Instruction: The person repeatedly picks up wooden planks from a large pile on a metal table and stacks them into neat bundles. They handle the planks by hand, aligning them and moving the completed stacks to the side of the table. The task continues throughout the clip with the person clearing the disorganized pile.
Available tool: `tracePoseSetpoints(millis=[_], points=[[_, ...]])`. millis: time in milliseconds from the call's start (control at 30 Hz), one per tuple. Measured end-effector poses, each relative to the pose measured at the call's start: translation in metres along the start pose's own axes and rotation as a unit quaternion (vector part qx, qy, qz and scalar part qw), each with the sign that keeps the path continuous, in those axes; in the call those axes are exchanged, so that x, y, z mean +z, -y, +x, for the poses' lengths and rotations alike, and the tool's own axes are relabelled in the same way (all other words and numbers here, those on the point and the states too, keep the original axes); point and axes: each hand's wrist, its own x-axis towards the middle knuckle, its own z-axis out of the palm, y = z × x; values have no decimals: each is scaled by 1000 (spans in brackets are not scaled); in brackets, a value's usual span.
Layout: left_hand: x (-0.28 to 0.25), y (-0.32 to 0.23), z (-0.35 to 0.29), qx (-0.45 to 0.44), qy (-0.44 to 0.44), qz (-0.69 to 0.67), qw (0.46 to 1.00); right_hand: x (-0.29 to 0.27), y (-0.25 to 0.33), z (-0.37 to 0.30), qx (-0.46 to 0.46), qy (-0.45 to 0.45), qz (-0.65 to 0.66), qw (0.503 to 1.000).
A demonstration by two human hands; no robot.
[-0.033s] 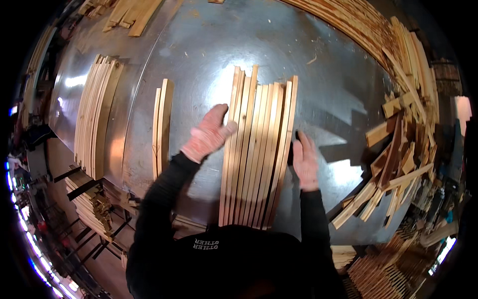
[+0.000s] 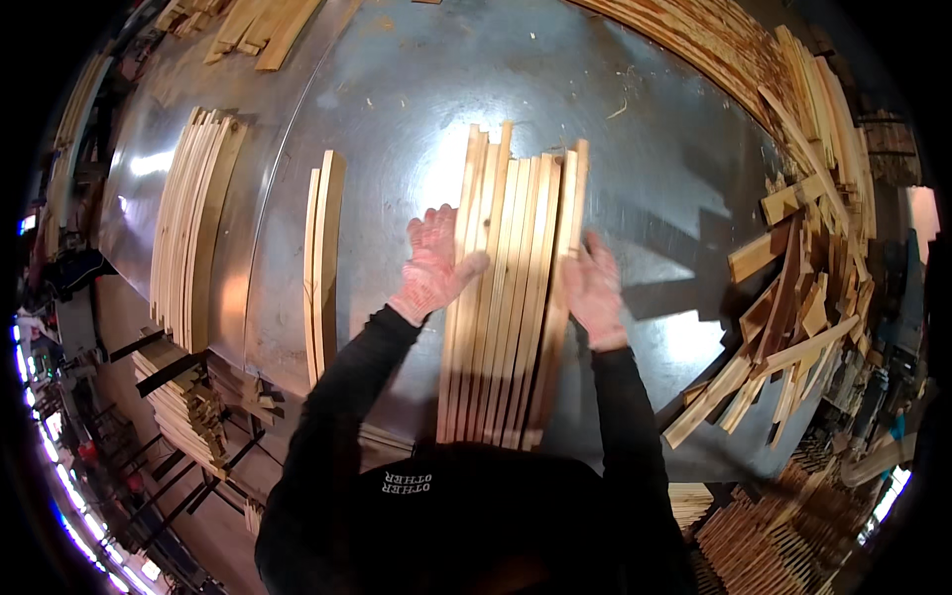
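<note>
Head view, looking down on a sheet-metal desk [image 2: 397,109]. A row of pale wooden slats [image 2: 511,297] lies flat at the middle of the desk, edge to edge, their long axis running from about 6 o'clock (near the person's chest) to 12 o'clock, the far ends uneven.

The left hand [image 2: 436,266], in a reddish knit glove, lies flat and open on the left margin of the row, palm down, fingers spread toward 12 o'clock; it grasps nothing and merely presses on the outermost slats. The right hand [image 2: 593,288], also gloved, is set against the right edge of the row, fingers pointing toward 12 o'clock; it looks open and flat against the outer slat, though whether any finger curls under that edge cannot be told.

The row thus lies between the two hands: at 3 o'clock from the left hand, at 9 o'clock from the right. Both hands touch it at about mid-length, so neither is the nearer (the left overlaps it more).

Elsewhere: a pair of slats on edge [image 2: 324,258] at 9 o'clock of the row, well apart; a thicker bundle of slats [image 2: 193,223] farther toward 9 o'clock; a loose heap of offcuts [image 2: 793,288] at 3 o'clock; long strips [image 2: 694,50] curving along the far rim toward 1 o'clock.
</note>
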Motion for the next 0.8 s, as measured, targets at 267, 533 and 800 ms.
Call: tracePoseSetpoints(millis=[267,533,800], points=[[-112,-64,57,44,-86,-508,856,-59,85,40,49,5,415,909],[-290,-133,96,56,-114,-765,631,-228,116,132,-101,36,804,585],[-53,-90,-23,-216,0,-663,717,-67,40,-32,58,201,605,768]])
